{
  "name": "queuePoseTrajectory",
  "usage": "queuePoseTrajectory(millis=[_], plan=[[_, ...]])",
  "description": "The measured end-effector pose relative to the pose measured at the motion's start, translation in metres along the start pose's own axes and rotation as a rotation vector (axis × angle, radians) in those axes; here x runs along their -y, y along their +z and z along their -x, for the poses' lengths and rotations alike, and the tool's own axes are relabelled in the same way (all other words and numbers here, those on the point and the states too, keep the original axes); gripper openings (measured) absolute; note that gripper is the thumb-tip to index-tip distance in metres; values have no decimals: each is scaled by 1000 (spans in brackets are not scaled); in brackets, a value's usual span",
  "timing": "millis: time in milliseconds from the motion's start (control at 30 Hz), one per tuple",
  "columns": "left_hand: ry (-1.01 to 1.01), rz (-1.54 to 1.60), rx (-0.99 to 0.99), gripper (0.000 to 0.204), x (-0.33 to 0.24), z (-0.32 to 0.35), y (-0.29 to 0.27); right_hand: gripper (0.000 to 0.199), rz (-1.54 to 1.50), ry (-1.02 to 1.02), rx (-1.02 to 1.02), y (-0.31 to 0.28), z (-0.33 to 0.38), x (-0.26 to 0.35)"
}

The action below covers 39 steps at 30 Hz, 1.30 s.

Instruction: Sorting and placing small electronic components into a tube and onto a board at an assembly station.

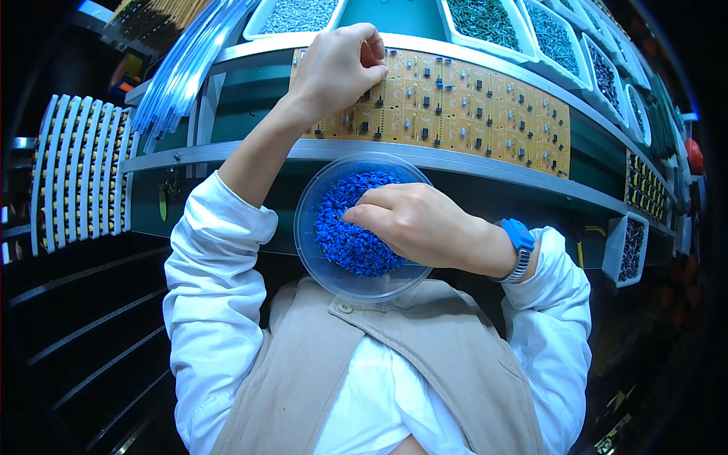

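A panel of tan circuit boards (455, 114) lies across the metal rails in front of me, set with several black and blue components. My left hand (341, 67) is over its far left part, thumb and fingertips pinched together; whatever is between them is too small to make out. Nearer my body stands a round transparent plastic bowl (309, 267) heaped with small blue components (345, 227) on thin wire leads. My right hand (417, 224) reaches into this bowl, its fingers curled with the tips down at the blue pieces. Those fingertips are partly hidden, so their contents cannot be seen.
White trays of small parts (489, 26) line the far side and curve down the right. Transparent tubes (182, 68) lie at the far left, above a rack of filled strips (80, 174). A metal rail (470, 161) runs between bowl and panel. Another white bin (628, 250) hangs at right.
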<state>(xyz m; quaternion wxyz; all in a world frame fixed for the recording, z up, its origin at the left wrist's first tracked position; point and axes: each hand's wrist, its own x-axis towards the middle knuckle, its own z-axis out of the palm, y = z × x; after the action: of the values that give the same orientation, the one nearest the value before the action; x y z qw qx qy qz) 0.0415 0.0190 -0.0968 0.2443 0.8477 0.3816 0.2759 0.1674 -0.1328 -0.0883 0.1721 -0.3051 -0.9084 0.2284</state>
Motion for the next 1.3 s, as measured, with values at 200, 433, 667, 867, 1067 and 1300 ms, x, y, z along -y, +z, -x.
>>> queuePoseTrajectory(millis=[200, 433, 667, 867, 1067, 1300], plan=[[28, 35, -30, 11, 3, -1, 2, 15, -22, -12, -66, -2, 0, -2], [67, 37, -26, 13, 2, 1, 0, 11, 40, 55, -102, -18, -2, -5], [218, -189, -199, 17, -27, 40, -36, 9, 49, 247, -585, -73, -13, -74], [259, -208, 650, 12, -73, 100, -15, 9, 306, 150, -426, -59, -28, -111], [311, -168, 713, 9, -62, 108, -11, 8, 334, 181, -431, -51, -29, -117], [351, -274, 672, 11, -65, 112, -13, 7, 523, 63, -417, -54, -31, -111]])
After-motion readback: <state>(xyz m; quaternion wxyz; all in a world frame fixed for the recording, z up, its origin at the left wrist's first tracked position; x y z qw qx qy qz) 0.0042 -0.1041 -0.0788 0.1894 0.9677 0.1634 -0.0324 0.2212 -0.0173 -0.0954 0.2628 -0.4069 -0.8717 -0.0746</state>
